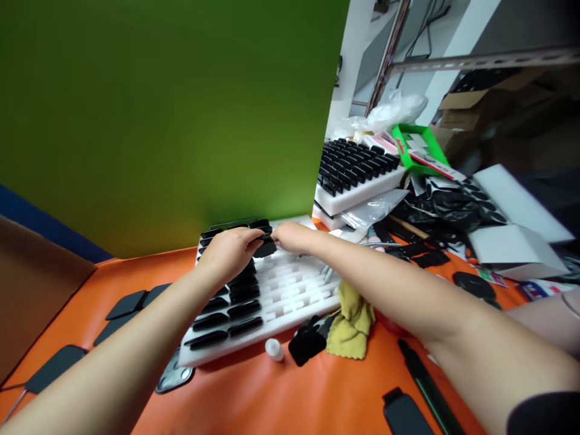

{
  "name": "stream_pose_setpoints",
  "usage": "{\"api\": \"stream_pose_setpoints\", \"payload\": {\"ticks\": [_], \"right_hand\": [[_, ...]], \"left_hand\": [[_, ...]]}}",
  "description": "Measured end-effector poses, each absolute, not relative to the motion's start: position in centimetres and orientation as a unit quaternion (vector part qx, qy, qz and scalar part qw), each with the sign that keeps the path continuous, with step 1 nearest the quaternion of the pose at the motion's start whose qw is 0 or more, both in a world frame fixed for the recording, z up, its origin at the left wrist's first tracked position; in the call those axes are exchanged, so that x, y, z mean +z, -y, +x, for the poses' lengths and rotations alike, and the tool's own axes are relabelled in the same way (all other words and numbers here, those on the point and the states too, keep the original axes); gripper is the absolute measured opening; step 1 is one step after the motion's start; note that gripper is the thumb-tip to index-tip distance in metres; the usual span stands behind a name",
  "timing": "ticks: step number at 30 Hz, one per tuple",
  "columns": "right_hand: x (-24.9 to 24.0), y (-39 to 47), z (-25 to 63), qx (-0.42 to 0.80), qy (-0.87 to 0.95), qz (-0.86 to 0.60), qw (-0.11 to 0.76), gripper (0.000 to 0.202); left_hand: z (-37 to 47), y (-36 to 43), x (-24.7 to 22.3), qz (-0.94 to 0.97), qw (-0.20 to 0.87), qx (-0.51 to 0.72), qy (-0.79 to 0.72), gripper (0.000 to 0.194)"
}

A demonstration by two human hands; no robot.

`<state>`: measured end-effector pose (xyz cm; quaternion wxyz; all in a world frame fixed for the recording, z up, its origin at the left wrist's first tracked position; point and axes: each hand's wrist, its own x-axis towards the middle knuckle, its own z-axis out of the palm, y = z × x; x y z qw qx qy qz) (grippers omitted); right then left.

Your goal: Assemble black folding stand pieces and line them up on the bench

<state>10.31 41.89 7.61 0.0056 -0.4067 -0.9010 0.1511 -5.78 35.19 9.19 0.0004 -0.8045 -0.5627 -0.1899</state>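
A small black flat piece (265,249) is pinched in the closed fingers of my left hand (231,249), above the far part of a white foam tray (294,284). Close by on the right, my right hand (292,235) is closed, its fingertips at the edge of that piece. Whatever sits inside those fingers is too small to make out. Black slim parts (244,311) stand in rows in the tray's left slots. The slots at its right show bare white foam.
A yellow cloth (351,323), a white bottle (274,349) and a black marker-like tube (426,380) lie in front. A second loaded foam tray (362,190) and a green box (419,148) stand at right. Behind rises a green panel (181,109). Dark flat parts (57,368) lie left.
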Motion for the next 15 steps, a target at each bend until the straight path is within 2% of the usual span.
{"api": "stream_pose_setpoints", "payload": {"ticks": [3,6,15], "right_hand": [[9.0,-41.5,11.6,0.149,0.914,-0.376,0.045,0.034],[9.1,-40.8,12.0,0.131,0.929,-0.339,0.067,0.027],[6.4,-41.0,10.9,0.090,0.937,-0.336,0.030,0.022]], "left_hand": [[-5.1,-35.7,8.6,-0.825,0.027,-0.155,0.542,0.029],[-4.7,-35.7,8.3,-0.836,0.043,-0.126,0.532,0.027],[-6.0,-34.6,7.0,-0.821,0.090,-0.072,0.560,0.030]]}}
